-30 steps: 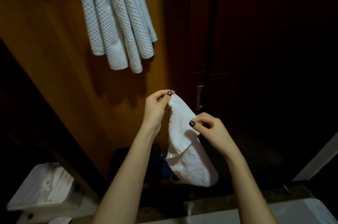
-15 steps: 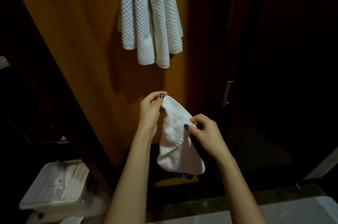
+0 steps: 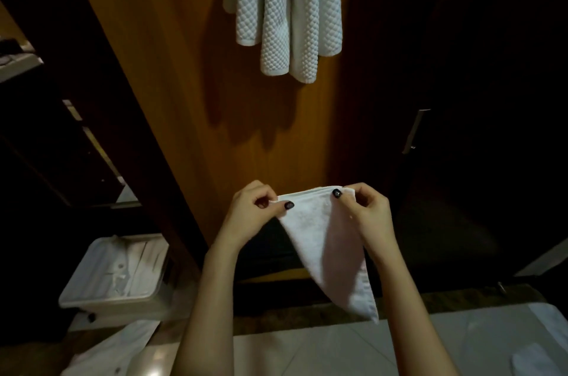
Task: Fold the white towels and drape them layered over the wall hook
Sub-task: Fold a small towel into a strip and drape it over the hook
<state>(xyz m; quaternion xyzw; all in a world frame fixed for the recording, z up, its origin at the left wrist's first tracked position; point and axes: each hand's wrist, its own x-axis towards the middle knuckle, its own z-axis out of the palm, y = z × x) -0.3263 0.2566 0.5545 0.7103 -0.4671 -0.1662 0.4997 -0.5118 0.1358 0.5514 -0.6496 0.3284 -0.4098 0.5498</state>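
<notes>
Head camera view, looking down: the left hand (image 3: 250,215) and right hand (image 3: 367,212) each pinch a top corner of a small white towel (image 3: 325,240), thumb pressed against fingertips, stretching its upper edge taut between them. Below the fingers it hangs to a point, probably to square the fold. Above the fingers, textured towels (image 3: 285,9) already hang on the wooden wall (image 3: 172,74).

The bare orange wood panel (image 3: 190,117) between the hanging waffle-weave towels (image 3: 285,13) above and the hands below offers open passage for upward travel. To the left, dark shelving (image 3: 61,136) and a white lidded bin (image 3: 120,277) on the floor obstruct lateral movement; to the right, a dark door with a metal handle (image 3: 416,131) stands near the path.
</notes>
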